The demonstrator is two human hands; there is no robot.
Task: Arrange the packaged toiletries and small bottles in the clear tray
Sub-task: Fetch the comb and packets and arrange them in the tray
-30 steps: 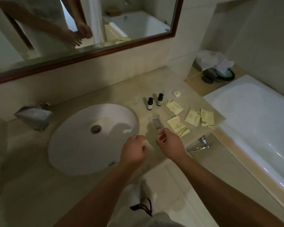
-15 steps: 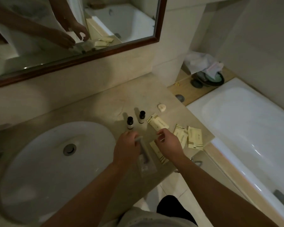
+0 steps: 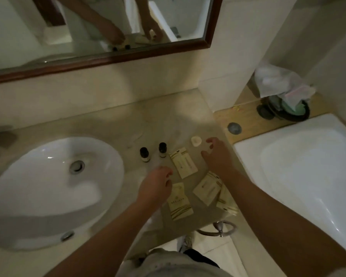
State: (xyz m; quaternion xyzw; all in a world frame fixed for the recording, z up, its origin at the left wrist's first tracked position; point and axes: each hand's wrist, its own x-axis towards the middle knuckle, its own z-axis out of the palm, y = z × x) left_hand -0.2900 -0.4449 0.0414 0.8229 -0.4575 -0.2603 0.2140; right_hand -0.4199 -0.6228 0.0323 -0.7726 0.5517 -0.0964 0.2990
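Sink point(image 3: 48, 188): white and oval, set into the counter on the left, with a round metal drain in the middle.
Counter point(image 3: 112, 126): pale stone, running from the sink across to the bathtub.
Mirror point(image 3: 100, 27): on the wall behind, in a dark wooden frame – shows two arms reaching down.
Left bottle point(image 3: 144, 154): small, dark cap, light label, standing up just right of the sink.
Right bottle point(image 3: 162, 149): same kind, standing up just beside the first, not touching it.
Left hand point(image 3: 157, 184): low over the counter in front of the bottles, fingers curled loosely, nothing clearly held; edge lies over the near packet.
Near packet point(image 3: 180, 202): cream with gold stripes, flat by the counter's front edge.
Long packet point(image 3: 183, 164): cream, flat, tilted, between the two hands and just right of the bottles.
Tilted packet point(image 3: 207, 188): cream, flat, beside the right forearm.
Last packet point(image 3: 227, 200): cream, partly hidden under the right forearm.
Clear tray: too see-through and blurry to make out.
Small soap point(image 3: 196, 140): pale round lump near the back, just left of the right fingertips.
Right hand point(image 3: 218, 154): open, fingers spread, holding nothing – close to the small soap.
Bathtub point(image 3: 308, 166): white, far right, lower than the counter.
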